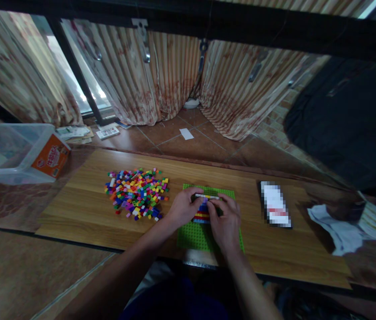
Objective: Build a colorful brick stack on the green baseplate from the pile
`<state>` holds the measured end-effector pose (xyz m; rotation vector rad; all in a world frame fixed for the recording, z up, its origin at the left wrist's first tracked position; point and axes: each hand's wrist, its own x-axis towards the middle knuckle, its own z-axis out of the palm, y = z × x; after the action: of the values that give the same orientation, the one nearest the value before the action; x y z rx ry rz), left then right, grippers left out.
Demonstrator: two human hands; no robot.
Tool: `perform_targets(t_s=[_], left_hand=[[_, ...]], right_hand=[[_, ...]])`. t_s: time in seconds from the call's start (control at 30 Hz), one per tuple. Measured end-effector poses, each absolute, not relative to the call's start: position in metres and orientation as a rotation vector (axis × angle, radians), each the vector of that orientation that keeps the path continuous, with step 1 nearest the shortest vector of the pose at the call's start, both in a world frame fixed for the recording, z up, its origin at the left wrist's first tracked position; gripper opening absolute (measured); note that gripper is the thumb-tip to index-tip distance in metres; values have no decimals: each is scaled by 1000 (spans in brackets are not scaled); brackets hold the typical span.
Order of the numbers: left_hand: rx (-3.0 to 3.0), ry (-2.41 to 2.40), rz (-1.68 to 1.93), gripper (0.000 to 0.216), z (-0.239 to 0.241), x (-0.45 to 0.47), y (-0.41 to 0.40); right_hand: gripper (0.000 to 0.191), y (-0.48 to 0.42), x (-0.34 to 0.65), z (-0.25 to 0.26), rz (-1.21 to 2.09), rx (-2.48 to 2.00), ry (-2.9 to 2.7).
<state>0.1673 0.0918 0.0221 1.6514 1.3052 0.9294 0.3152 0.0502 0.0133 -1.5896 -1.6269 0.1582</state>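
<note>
A green studded baseplate [191, 238] lies on the wooden board. Over its middle is a build of toy bricks [201, 216] with blue, red and yellow rows and a white and yellow strip along the far side. My left hand [185, 208] grips the build's left end, thumb and fingers closed on it. From the right, my right hand [225, 218] closes on its other end, with the thumb near the purple-blue bricks. My fingers cover both ends, and I cannot tell whether the build is fixed to the baseplate.
Left of the baseplate spreads a pile of small colourful bricks [137, 193]. A phone [275, 204] lies to the right on the wooden board [81, 209], with crumpled paper [336, 229] beyond it. At the far left stands a clear plastic bin [14, 153] with an orange label.
</note>
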Motion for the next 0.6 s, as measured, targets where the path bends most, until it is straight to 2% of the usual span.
perform_targets(t_s=[0.6], left_hand=[[1578,1255,945,19,27,169,95]], right_hand=[[23,52,313,10,242,-1567,-1543]])
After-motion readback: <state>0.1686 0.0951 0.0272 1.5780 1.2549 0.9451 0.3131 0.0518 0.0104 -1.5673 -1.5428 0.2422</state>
